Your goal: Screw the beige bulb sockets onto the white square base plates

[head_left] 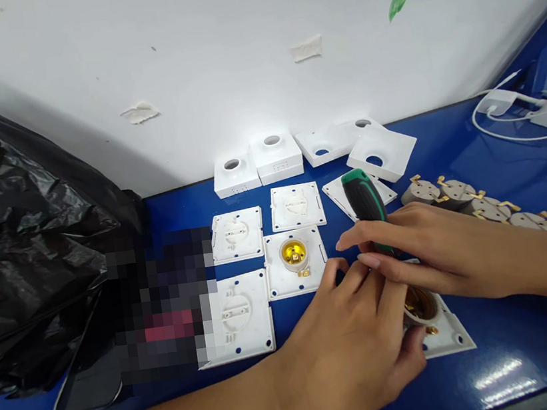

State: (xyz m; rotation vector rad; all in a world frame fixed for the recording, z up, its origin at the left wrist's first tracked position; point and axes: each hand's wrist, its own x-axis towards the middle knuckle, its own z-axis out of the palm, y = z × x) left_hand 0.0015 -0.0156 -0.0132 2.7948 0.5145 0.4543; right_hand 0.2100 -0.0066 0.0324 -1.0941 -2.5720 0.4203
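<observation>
My right hand is wrapped round a screwdriver with a green and black handle, held upright over a white square lamp-holder base with a brass socket. My left hand curls round the near left side of that base and holds it on the blue table. The screwdriver's tip is hidden behind my fingers.
Several white base plates, one with a brass socket, lie left of my hands. White square covers stand by the wall. Grey inserts with brass clips lie at right. A black plastic bag fills the left; white cables far right.
</observation>
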